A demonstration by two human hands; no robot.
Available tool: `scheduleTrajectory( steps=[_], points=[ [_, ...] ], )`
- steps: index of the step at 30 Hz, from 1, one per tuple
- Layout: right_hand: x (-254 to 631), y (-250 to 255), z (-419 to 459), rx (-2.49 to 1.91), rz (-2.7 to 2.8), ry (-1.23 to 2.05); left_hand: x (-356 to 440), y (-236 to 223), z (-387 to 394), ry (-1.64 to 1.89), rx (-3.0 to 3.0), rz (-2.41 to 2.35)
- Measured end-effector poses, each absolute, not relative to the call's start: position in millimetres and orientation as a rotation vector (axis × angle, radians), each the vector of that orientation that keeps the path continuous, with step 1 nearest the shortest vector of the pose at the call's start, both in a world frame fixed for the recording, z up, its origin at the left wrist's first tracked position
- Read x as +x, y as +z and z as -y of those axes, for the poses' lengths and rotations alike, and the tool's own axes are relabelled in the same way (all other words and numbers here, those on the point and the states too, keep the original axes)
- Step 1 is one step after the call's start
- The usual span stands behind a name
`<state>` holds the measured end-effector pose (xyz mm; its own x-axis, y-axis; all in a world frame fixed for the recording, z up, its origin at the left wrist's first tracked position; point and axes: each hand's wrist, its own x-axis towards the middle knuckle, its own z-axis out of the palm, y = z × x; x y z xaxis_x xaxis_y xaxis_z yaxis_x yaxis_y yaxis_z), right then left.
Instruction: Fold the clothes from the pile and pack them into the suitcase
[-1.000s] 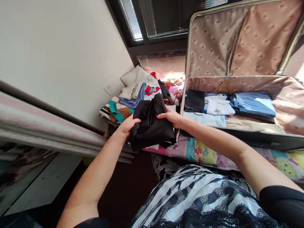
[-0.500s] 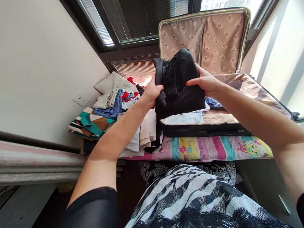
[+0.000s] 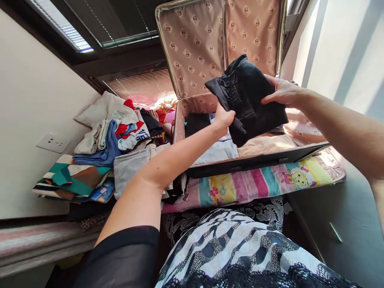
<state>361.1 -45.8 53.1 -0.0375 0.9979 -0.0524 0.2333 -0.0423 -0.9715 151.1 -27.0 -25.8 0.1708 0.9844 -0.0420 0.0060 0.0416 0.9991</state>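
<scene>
Between my two hands hangs a folded black garment (image 3: 255, 100) with a gathered, elastic-looking band, held above the open suitcase (image 3: 228, 164). My left hand (image 3: 224, 119) is closed on its left edge, thumb on top. On the opposite side my right hand (image 3: 280, 91) grips the garment's right edge. Beneath it, inside the suitcase, lie a light grey-blue folded cloth (image 3: 214, 153), a beige folded cloth (image 3: 267, 143) and a black folded cloth (image 3: 196, 123). The garment hides part of the suitcase's contents.
Left of the suitcase are piled clothes: a blue folded garment (image 3: 102, 150), a grey one (image 3: 129, 166) and a green-brown patterned one (image 3: 78, 178). The suitcase lid (image 3: 198, 48) leans upright at the window. A colourful striped quilt (image 3: 240, 186) lies underneath. A wall socket (image 3: 53, 143) is at left.
Both hands have carried the black garment rightward, from the suitcase's left end to over its middle. The camera view has also turned, showing more of the suitcase's inside.
</scene>
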Motion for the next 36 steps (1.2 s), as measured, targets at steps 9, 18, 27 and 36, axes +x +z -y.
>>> scheduleTrajectory(
  steps=[9,18,27,36],
  points=[
    [460.6,21.5,9.3,-1.69,1.547,1.203,231.2,-68.4,86.9,0.592,0.814,-0.883],
    [435.6,-73.1,61.4,-1.36,0.868,0.781,270.1,-56.6,110.1,0.242,0.954,-0.635],
    [474.0,-115.4,-0.3,-1.734,0.745,1.481,233.7,-120.1,53.1,0.17,2.229,-0.765],
    [492.5,-127.6,10.4,-2.042,2.286,0.669,224.2,-194.1,60.6,-0.429,2.827,-0.507]
  ],
)
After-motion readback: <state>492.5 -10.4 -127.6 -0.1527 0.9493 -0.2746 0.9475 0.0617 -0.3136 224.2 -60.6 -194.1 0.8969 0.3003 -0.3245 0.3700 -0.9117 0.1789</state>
